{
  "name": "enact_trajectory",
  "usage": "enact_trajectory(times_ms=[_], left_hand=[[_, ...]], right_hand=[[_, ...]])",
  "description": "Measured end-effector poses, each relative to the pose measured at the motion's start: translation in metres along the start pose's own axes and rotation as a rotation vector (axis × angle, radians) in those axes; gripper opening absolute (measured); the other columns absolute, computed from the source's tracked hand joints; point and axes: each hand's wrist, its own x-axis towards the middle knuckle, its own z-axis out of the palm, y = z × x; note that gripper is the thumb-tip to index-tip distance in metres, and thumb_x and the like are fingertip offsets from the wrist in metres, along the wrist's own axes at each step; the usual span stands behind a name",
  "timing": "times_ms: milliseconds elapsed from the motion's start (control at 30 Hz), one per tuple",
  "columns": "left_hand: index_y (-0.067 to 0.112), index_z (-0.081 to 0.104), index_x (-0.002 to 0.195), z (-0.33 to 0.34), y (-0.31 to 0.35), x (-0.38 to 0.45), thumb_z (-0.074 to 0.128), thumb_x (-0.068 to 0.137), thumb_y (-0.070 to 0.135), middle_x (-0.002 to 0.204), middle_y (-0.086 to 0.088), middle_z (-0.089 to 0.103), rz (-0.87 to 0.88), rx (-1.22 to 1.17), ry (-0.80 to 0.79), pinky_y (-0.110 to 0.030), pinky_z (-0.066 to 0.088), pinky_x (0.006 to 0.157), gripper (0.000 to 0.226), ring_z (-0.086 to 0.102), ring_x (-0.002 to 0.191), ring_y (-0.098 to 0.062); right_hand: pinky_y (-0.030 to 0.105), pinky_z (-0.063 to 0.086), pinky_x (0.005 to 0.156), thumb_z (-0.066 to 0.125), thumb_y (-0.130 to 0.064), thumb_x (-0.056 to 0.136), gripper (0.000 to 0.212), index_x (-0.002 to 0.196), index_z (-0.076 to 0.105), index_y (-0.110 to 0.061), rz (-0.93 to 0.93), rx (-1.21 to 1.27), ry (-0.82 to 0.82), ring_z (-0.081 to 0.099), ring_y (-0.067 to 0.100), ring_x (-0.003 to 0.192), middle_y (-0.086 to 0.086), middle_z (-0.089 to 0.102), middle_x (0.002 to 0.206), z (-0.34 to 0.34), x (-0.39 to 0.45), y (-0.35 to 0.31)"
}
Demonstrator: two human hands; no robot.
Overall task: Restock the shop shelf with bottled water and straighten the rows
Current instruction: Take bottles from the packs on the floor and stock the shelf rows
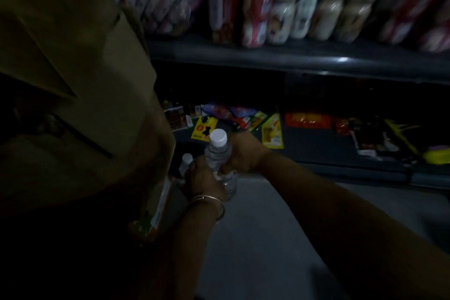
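We see a large brown cardboard box (73,75) filling the left, and beside it a dark shelf (292,56) carrying blurred bottles and packets, with more packets on the lower shelf (316,143). In front of that lower shelf, our right hand (246,152) and left hand (203,178) both wrap a clear water bottle (217,153) with a white cap, held upright. A second white-capped bottle (186,162) stands just left of it, half hidden in the dark.

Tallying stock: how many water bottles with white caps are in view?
2: one water bottle held by both hands, a second bottle just left, behind the left hand. Others may be hidden in the dark.
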Motion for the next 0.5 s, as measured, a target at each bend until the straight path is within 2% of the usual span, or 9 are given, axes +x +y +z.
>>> enact_trajectory(times_ms=[133, 233, 267, 333, 433, 500], left_hand=[[0.01, 0.053, 0.121, -0.063, 0.089, -0.025, 0.074, 0.073, 0.015, 0.123, -0.014, 0.058, 0.162, -0.132, -0.063, -0.037, 0.044, 0.097, 0.053, 0.054, 0.116, -0.03], [0.024, 0.056, 0.102, -0.116, 0.157, -0.046, 0.078, 0.067, 0.021, 0.108, -0.007, 0.065, 0.165, -0.333, -0.128, -0.04, 0.05, 0.092, 0.042, 0.061, 0.104, -0.028], [0.023, 0.054, 0.103, -0.136, 0.185, -0.05, 0.079, 0.063, 0.023, 0.105, -0.003, 0.064, 0.204, -0.377, -0.148, -0.034, 0.05, 0.089, 0.046, 0.062, 0.101, -0.025], [0.014, 0.052, 0.113, -0.174, 0.231, -0.06, 0.081, 0.062, 0.014, 0.102, 0.002, 0.06, 0.285, -0.359, -0.2, -0.021, 0.044, 0.081, 0.058, 0.061, 0.096, -0.018], [0.011, 0.049, 0.12, -0.245, 0.308, -0.072, 0.08, 0.064, -0.002, 0.104, 0.002, 0.061, 0.345, -0.408, -0.286, -0.024, 0.044, 0.082, 0.065, 0.061, 0.096, -0.014], [0.013, 0.05, 0.113, -0.283, 0.351, -0.078, 0.077, 0.065, -0.007, 0.106, -0.002, 0.062, 0.396, -0.431, -0.325, -0.028, 0.046, 0.084, 0.059, 0.061, 0.102, -0.02]], right_hand=[[0.021, 0.042, 0.083, 0.084, -0.026, 0.064, 0.056, 0.114, 0.063, -0.011, 0.003, 0.058, 0.088, 0.06, 0.02, 0.107, 0.006, 0.065, 0.113, -0.113, -0.05, -0.031], [0.011, 0.034, 0.072, 0.085, -0.023, 0.064, 0.05, 0.109, 0.065, -0.009, -0.008, 0.132, 0.131, 0.055, 0.008, 0.095, -0.004, 0.06, 0.098, -0.198, -0.087, -0.066], [0.009, 0.032, 0.071, 0.084, -0.022, 0.065, 0.049, 0.109, 0.065, -0.009, -0.005, 0.147, 0.149, 0.052, 0.005, 0.092, -0.006, 0.057, 0.095, -0.23, -0.099, -0.079], [0.012, 0.038, 0.072, 0.085, -0.02, 0.064, 0.049, 0.108, 0.064, -0.01, -0.01, 0.183, 0.173, 0.056, 0.007, 0.093, -0.007, 0.058, 0.095, -0.286, -0.121, -0.104], [0.016, 0.043, 0.066, 0.085, -0.024, 0.063, 0.044, 0.099, 0.064, -0.011, -0.006, 0.159, 0.21, 0.058, 0.01, 0.087, -0.005, 0.062, 0.093, -0.382, -0.155, -0.149], [0.019, 0.04, 0.06, 0.085, -0.028, 0.064, 0.041, 0.094, 0.064, -0.01, -0.023, 0.139, 0.258, 0.057, 0.011, 0.084, -0.004, 0.062, 0.091, -0.435, -0.174, -0.174]])
